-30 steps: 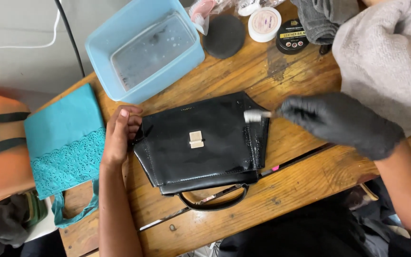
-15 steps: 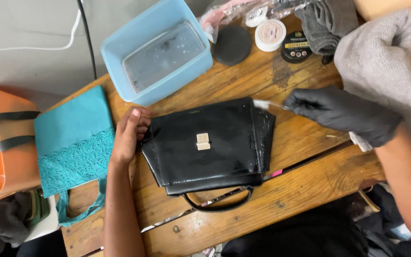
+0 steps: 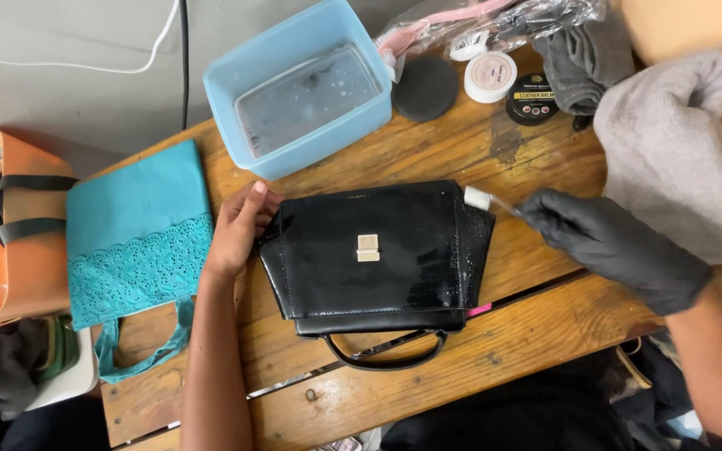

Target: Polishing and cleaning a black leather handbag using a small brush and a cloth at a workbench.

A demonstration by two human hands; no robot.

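A gloved right hand [image 3: 620, 246] pinches a small white-headed brush [image 3: 480, 199], its head touching the upper right edge of a black handbag [image 3: 373, 255] lying flat mid-table; the bare left hand [image 3: 237, 227] rests open against the bag's left side, steadying it; wet sheen shows on the right panel. Short, light strokes along the seam, with the bag pinned still, would likely serve best here. Beyond: 1 blue tub [image 3: 302, 88] of water at the far edge; 1 teal bag [image 3: 137, 242] left; grey towel [image 3: 678, 159] right; wooden table [image 3: 528, 351] beneath.
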